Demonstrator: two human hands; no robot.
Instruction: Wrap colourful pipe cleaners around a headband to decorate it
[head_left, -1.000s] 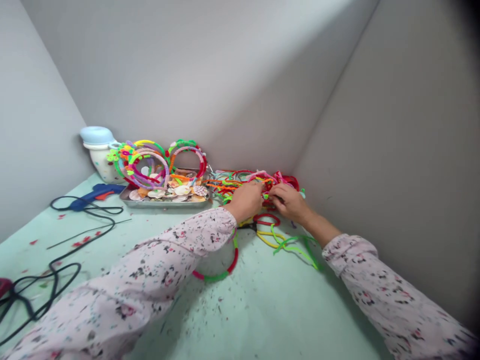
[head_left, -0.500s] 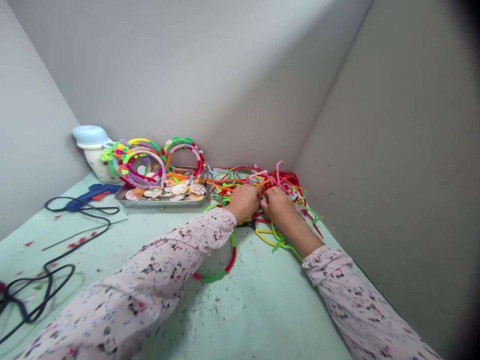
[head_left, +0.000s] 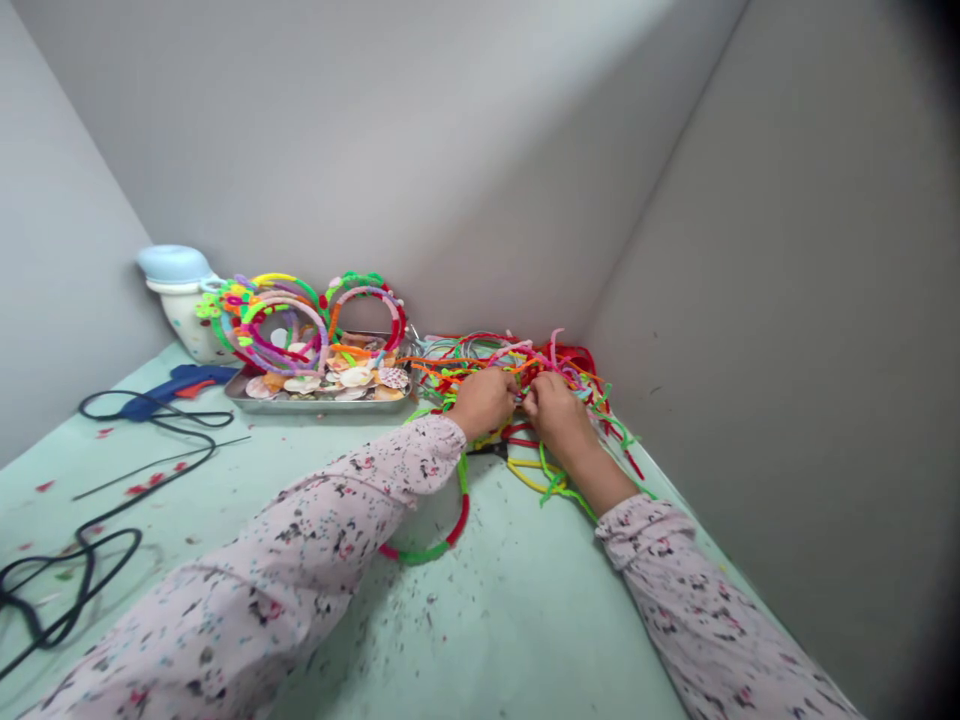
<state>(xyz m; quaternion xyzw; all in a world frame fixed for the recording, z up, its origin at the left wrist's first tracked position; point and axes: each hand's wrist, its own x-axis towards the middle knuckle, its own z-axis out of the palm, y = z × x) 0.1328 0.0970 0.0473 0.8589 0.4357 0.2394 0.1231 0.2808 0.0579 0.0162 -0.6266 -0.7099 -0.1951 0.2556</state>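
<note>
A tangled heap of colourful pipe cleaners point(head_left: 517, 352) lies at the back of the table. My left hand point(head_left: 486, 402) reaches into its front edge, fingers curled and pinched on pipe cleaners. Close to its right, my right hand point(head_left: 556, 410) is also closed among them, with a small gap between the two hands. The backs of my hands hide most of the fingertips, so exactly which strands they grip is unclear. Below my left wrist, a headband wrapped in green and red point(head_left: 459, 515) lies on the table, partly covered by my sleeve.
A metal tray point(head_left: 322, 406) holds seashells point(head_left: 356, 377), with several decorated headbands point(head_left: 289, 330) standing on it. Left of it are a cup with a blue lid point(head_left: 180, 290) and a blue glue gun point(head_left: 176, 390) with its black cord point(head_left: 94, 545). Yellow-handled scissors point(head_left: 529, 478) lie near my right wrist.
The view has shifted slightly, moving everything a little to the left. My hands stay at the pipe cleaners, with the gap between them a touch wider.
</note>
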